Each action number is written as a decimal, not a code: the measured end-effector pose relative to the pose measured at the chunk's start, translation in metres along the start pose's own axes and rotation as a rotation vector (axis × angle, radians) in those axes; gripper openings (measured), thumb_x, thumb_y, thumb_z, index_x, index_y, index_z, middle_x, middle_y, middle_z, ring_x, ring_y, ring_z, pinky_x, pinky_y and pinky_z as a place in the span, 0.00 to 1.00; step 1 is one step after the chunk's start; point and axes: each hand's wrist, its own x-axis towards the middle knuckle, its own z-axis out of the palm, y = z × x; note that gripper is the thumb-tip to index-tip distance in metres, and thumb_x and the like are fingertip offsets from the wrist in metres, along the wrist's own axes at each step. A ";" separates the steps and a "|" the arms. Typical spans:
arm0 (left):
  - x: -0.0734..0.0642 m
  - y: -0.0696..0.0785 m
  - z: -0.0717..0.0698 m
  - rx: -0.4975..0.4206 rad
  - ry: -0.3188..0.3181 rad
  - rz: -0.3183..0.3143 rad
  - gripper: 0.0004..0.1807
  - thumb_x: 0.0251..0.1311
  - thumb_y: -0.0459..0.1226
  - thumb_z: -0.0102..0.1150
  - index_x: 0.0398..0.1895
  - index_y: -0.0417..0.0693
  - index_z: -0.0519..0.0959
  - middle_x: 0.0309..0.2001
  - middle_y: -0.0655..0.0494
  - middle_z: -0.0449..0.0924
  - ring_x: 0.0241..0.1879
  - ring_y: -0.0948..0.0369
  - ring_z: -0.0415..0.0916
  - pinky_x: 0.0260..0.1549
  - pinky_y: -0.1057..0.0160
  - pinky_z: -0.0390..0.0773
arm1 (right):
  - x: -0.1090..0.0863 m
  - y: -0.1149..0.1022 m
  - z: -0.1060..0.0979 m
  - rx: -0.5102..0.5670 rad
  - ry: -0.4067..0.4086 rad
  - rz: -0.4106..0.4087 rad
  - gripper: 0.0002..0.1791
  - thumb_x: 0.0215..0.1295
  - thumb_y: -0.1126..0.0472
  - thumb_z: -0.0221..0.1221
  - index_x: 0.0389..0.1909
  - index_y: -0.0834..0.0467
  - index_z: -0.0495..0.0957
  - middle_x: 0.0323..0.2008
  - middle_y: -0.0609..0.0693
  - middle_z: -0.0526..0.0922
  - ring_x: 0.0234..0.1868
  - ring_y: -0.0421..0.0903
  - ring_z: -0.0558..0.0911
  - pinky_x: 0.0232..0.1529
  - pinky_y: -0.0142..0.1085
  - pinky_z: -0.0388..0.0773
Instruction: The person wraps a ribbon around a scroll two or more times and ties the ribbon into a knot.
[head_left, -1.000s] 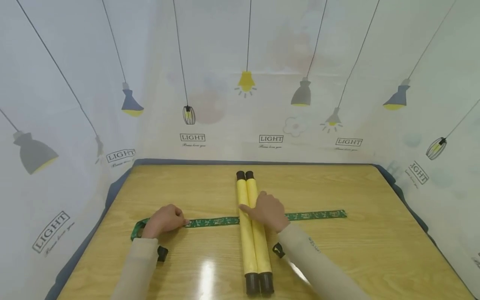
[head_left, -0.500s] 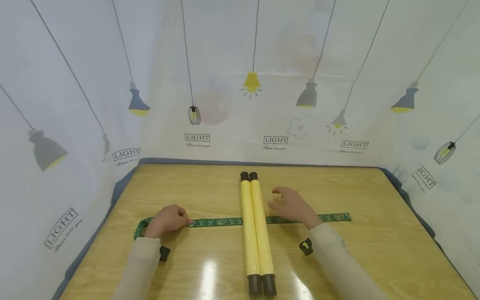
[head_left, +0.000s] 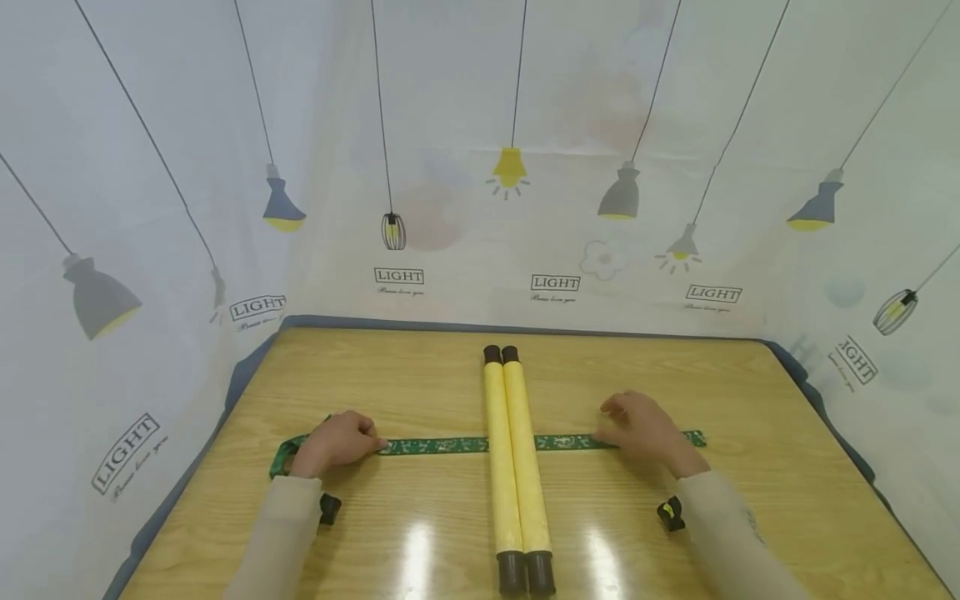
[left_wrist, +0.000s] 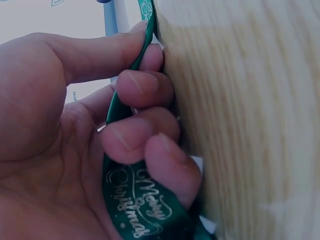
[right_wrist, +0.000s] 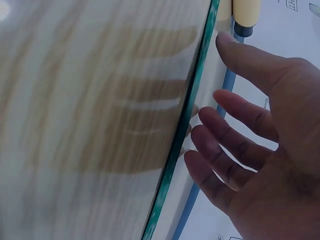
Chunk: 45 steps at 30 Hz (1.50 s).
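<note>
A green ribbon lies across the table and passes under two yellow tubes with dark end caps, placed side by side. Left of the tubes, my left hand pinches the ribbon between thumb and fingers. In the left wrist view the ribbon runs through the curled fingers and bears the words "Merry Christmas". My right hand is over the ribbon's right part, its fingers loosely bent and holding nothing. The right wrist view has the ribbon beside these fingers; whether the thumb touches it I cannot tell.
The wooden table is bordered by a blue edge. White sheets printed with hanging lamps surround it at the back and sides. Small black wrist devices sit beside both sleeves.
My right hand has lifted off the yellow tubes and moved right along the ribbon. My left hand keeps its pinch in place. The head view has shifted slightly.
</note>
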 end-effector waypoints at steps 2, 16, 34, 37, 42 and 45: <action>-0.001 0.000 0.000 0.009 0.002 0.004 0.21 0.70 0.46 0.62 0.19 0.50 0.72 0.18 0.58 0.61 0.21 0.61 0.59 0.24 0.63 0.59 | -0.003 0.005 -0.001 0.001 -0.007 0.018 0.26 0.63 0.48 0.71 0.53 0.63 0.80 0.47 0.56 0.83 0.49 0.54 0.82 0.53 0.53 0.80; -0.010 0.003 -0.001 -0.003 -0.047 0.036 0.13 0.68 0.38 0.58 0.24 0.49 0.72 0.23 0.56 0.67 0.23 0.60 0.62 0.27 0.61 0.63 | -0.011 0.003 -0.004 0.078 -0.092 0.023 0.10 0.65 0.54 0.69 0.37 0.56 0.82 0.33 0.47 0.82 0.34 0.43 0.77 0.37 0.39 0.76; -0.018 0.002 0.006 0.159 0.173 -0.037 0.16 0.54 0.32 0.49 0.12 0.54 0.63 0.12 0.61 0.57 0.14 0.65 0.51 0.15 0.67 0.52 | -0.021 0.024 -0.015 0.111 -0.037 -0.030 0.20 0.70 0.44 0.64 0.21 0.48 0.71 0.18 0.39 0.68 0.22 0.36 0.66 0.29 0.32 0.64; -0.019 -0.001 0.007 0.201 0.207 -0.057 0.15 0.51 0.31 0.48 0.12 0.55 0.60 0.13 0.61 0.55 0.14 0.65 0.50 0.15 0.67 0.51 | -0.024 0.028 -0.020 0.099 -0.014 -0.015 0.21 0.70 0.43 0.63 0.21 0.48 0.72 0.18 0.39 0.68 0.22 0.37 0.66 0.28 0.32 0.63; -0.022 -0.004 0.004 0.237 0.251 -0.081 0.15 0.48 0.30 0.47 0.11 0.55 0.59 0.13 0.61 0.54 0.15 0.64 0.49 0.16 0.67 0.51 | -0.029 0.036 -0.032 0.084 0.028 0.003 0.22 0.71 0.40 0.61 0.24 0.51 0.77 0.19 0.40 0.71 0.24 0.38 0.68 0.31 0.35 0.65; -0.024 -0.006 0.003 0.247 0.259 -0.082 0.15 0.47 0.31 0.48 0.11 0.55 0.58 0.13 0.61 0.54 0.15 0.64 0.49 0.16 0.67 0.52 | -0.034 0.043 -0.039 0.073 0.049 0.019 0.23 0.71 0.39 0.60 0.24 0.52 0.78 0.19 0.41 0.70 0.23 0.39 0.67 0.30 0.35 0.65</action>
